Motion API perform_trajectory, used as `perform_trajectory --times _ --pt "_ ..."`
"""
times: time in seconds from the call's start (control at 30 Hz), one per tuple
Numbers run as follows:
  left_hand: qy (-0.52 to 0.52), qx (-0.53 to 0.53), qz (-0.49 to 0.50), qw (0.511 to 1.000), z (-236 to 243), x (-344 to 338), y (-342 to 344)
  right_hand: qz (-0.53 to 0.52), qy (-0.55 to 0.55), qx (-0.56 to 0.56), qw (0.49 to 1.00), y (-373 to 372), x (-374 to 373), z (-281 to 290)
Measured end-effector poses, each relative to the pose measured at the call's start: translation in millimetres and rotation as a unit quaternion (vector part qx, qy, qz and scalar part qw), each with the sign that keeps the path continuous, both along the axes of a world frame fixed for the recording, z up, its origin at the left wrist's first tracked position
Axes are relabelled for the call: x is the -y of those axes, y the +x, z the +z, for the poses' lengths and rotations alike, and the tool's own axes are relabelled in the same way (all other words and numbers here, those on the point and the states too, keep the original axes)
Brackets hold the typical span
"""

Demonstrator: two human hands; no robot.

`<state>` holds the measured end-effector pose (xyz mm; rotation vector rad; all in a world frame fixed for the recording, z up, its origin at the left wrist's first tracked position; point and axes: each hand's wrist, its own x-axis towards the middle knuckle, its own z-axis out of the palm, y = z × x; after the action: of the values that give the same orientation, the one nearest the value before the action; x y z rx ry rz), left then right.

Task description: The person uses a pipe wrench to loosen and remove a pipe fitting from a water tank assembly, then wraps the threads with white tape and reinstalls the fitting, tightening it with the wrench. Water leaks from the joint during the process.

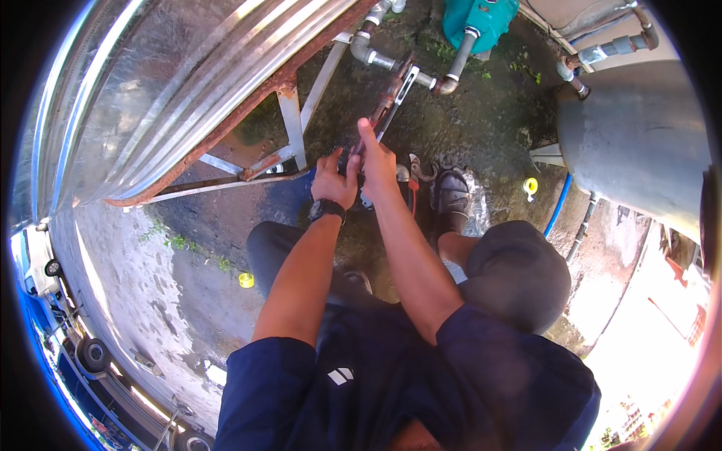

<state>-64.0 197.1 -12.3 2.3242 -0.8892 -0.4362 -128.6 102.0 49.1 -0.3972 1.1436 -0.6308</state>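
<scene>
My right hand [378, 167] grips the handle of a rusty red pipe wrench [386, 99], its thumb lying along the tool. A silver slotted metal bar [406, 85] runs beside it. Close by, my left hand [335, 184], with a dark watch on its wrist, is bent round the near end of the handle; its fingertips are partly hidden. The wrench's far end reaches the grey pipe [382, 62], by the elbow [446, 85] that leads up to a teal pump or tank [479, 22]. Whether its jaws clasp the pipe cannot be made out.
A rusty-edged corrugated metal sheet [188, 98] on a metal frame [292, 128] stands left. At right are a large steel tank [635, 139] and blue hose [557, 204]. Yellow tape rolls [531, 186] lie on the wet ground, and a metal tool [423, 170] near my foot.
</scene>
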Motion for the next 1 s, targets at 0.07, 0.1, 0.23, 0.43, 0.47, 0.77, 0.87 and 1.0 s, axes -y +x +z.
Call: perform_trajectory --times 0.07,0.1,0.23,0.43,0.47,0.77,0.87,1.0 --pt "-0.014 0.015 -0.009 1.000 -1.5 -0.6 -0.2 -0.003 -0.001 -0.001 1.000 0.2 0.0 -0.5" --pt "-0.021 0.024 -0.012 0.999 -2.0 -1.0 -0.4 -0.004 0.000 0.001 1.000 0.5 0.2 -0.9" --pt "-0.049 0.053 -0.025 0.997 -5.7 -4.3 -1.5 -0.013 0.000 -0.025 1.000 2.3 -0.3 -2.0" --pt "-0.064 0.063 -0.026 0.996 -13.4 -4.2 -0.1 -0.018 0.004 -0.037 0.999 5.5 -0.9 3.5" --pt "-0.053 0.053 -0.024 0.997 -14.0 -4.3 -0.1 -0.017 0.003 -0.041 0.999 5.4 -1.3 3.9" --pt "-0.048 0.015 -0.051 0.997 -14.2 -7.5 0.6 0.056 -0.144 -0.286 0.946 18.5 -12.1 -17.0" --pt "-0.057 0.010 -0.130 0.990 -18.8 -7.6 7.1 0.100 -0.197 -0.414 0.883 16.9 -10.8 -22.7" --pt "-0.079 -0.052 -0.139 0.986 -23.3 -10.7 10.7 0.109 -0.211 -0.399 0.885 6.9 -0.6 -24.1"
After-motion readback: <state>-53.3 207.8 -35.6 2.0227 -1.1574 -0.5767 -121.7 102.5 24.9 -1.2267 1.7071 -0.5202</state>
